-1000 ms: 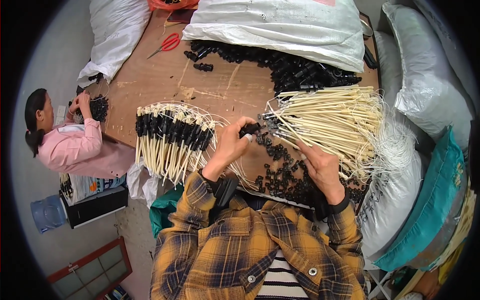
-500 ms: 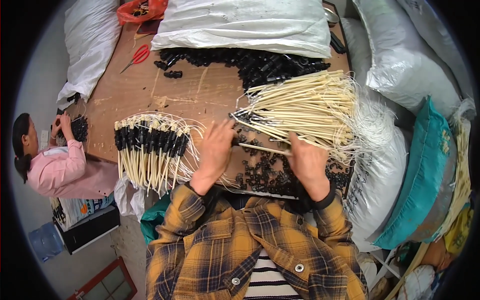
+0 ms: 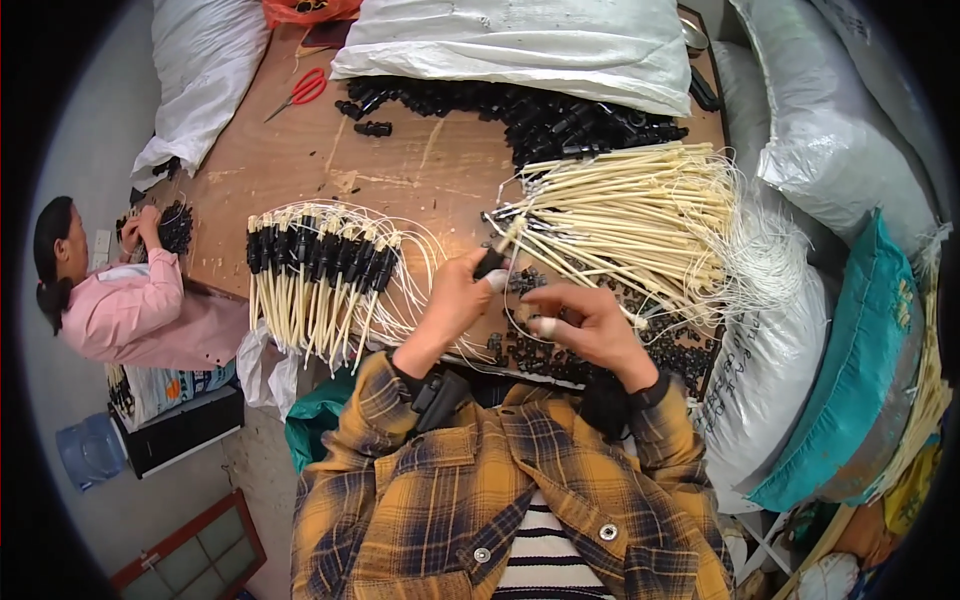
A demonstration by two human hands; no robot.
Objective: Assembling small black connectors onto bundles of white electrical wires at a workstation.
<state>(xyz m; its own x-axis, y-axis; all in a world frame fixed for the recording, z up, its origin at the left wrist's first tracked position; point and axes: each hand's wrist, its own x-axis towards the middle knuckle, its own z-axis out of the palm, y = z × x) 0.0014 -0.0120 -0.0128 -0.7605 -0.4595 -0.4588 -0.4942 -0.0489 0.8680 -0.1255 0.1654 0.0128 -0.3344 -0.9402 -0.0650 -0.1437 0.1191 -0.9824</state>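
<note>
My left hand (image 3: 462, 298) is closed round a black plastic fitting (image 3: 489, 262), with a short cream tube (image 3: 514, 233) tilted up out of it. A thin white cord seems to run down from it toward my right hand (image 3: 590, 325). The thumb and fingers of that hand are drawn together; what they pinch is too small to make out. Both hands have pale tape on a digit. To the right lies a fanned pile of cream tubes (image 3: 640, 205) with white cords. Finished-looking rows of black fittings with tubes (image 3: 320, 260) lie left of my left hand.
Small black parts (image 3: 670, 350) are scattered by the near edge. Larger black fittings (image 3: 560, 125) spill beneath a white sack (image 3: 520, 50) at the back. Red-handled scissors (image 3: 305, 90) lie far left. A person in pink (image 3: 150, 310) works at left; sacks (image 3: 840, 130) crowd the right.
My left hand has raised the black fitting, and the cream tube now tilts upward instead of lying across between my hands. My right hand has let go of the tube's end and moved left.
</note>
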